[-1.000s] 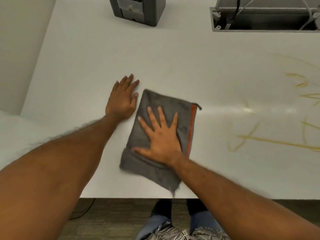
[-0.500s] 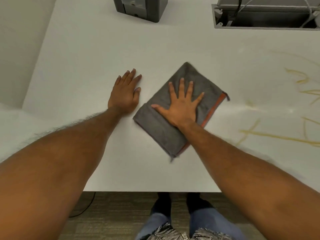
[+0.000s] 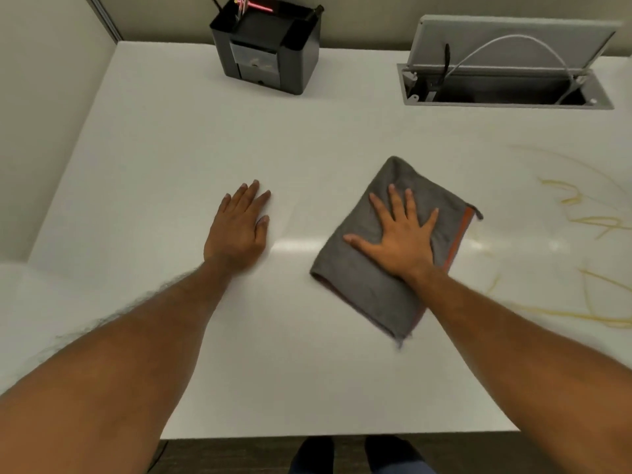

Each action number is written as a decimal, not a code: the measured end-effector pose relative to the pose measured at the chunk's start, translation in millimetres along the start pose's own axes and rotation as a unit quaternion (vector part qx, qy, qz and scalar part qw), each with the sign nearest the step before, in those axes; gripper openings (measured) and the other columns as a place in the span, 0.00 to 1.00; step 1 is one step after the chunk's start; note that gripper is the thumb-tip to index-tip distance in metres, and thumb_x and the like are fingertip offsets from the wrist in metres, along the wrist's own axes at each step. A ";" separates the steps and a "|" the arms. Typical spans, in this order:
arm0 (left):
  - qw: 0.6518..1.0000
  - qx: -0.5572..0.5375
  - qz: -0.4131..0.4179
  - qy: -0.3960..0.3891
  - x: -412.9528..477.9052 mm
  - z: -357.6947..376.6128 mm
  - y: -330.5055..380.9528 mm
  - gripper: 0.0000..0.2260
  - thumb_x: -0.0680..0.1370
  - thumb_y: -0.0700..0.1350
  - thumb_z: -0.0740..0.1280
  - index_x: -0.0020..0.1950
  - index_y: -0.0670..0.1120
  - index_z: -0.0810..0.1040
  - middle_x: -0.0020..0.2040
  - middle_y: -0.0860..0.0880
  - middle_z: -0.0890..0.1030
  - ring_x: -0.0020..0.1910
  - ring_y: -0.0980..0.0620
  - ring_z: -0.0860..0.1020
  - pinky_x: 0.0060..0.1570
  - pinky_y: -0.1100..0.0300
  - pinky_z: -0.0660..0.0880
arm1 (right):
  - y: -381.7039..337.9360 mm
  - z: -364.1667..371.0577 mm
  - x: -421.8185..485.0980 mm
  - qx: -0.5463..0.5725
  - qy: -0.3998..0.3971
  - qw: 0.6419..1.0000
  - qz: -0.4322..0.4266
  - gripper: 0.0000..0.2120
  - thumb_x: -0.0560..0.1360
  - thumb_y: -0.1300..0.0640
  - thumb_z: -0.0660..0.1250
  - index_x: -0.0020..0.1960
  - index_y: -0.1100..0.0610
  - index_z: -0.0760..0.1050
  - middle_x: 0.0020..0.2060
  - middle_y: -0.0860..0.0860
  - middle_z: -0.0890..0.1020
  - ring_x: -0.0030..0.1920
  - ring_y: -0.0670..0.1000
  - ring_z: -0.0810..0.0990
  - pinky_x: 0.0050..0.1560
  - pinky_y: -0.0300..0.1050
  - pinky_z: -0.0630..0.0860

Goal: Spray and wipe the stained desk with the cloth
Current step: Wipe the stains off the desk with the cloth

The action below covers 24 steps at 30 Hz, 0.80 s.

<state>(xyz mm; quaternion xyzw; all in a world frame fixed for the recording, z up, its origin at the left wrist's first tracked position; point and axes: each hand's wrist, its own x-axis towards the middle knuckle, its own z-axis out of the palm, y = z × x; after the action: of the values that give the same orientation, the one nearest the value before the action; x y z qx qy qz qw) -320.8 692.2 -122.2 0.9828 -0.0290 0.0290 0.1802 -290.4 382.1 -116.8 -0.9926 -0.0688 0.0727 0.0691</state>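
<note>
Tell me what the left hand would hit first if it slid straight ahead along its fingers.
The left hand would cross bare desk, then probably meet the black pen holder near its right front corner.

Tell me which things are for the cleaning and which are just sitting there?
For the job:
- grey cloth, under the flat right hand
- yellow stains
- white desk, where the left hand rests flat

Just lying about:
- black pen holder
- open cable hatch
</note>
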 end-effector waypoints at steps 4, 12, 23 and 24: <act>1.000 0.007 0.004 0.003 1.4 0.9 -1.4 0.24 0.81 0.49 0.53 0.77 0.48 0.65 0.79 0.48 0.60 0.79 0.49 0.56 0.78 0.50 0.50 | -46.6 -2.8 61.9 0.021 -0.017 0.998 0.056 0.56 0.61 0.14 0.38 0.80 0.44 0.43 0.81 0.53 0.42 0.79 0.61 0.37 0.68 0.79 0.36; 1.000 -0.004 -0.001 0.008 1.4 -1.1 -0.1 0.24 0.80 0.49 0.55 0.76 0.48 0.66 0.79 0.49 0.62 0.78 0.49 0.58 0.77 0.52 0.50 | -51.3 15.2 12.3 0.000 0.016 0.986 -0.164 0.46 0.68 0.18 0.43 0.80 0.39 0.47 0.81 0.48 0.48 0.81 0.55 0.43 0.74 0.72 0.39; 1.000 0.003 -0.010 -0.002 1.2 -0.8 0.4 0.24 0.80 0.50 0.53 0.77 0.50 0.64 0.80 0.51 0.59 0.79 0.51 0.56 0.78 0.52 0.49 | -2.8 -18.7 135.8 0.004 -0.012 1.000 0.019 0.51 0.62 0.14 0.39 0.79 0.39 0.42 0.81 0.51 0.41 0.80 0.59 0.37 0.69 0.78 0.36; 1.000 0.004 -0.010 -0.001 1.7 -0.5 0.7 0.24 0.80 0.50 0.53 0.77 0.50 0.64 0.79 0.51 0.59 0.79 0.51 0.56 0.78 0.52 0.49 | -11.9 -20.0 148.5 0.006 -0.016 0.999 0.028 0.52 0.62 0.14 0.39 0.80 0.40 0.42 0.81 0.52 0.41 0.79 0.60 0.37 0.68 0.79 0.36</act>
<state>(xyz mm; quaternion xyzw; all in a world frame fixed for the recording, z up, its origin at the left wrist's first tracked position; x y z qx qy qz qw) -319.2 691.6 -121.4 0.9838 -0.0193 0.0259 0.1764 -143.3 413.1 -115.5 -0.9924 -0.0413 0.0908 0.0721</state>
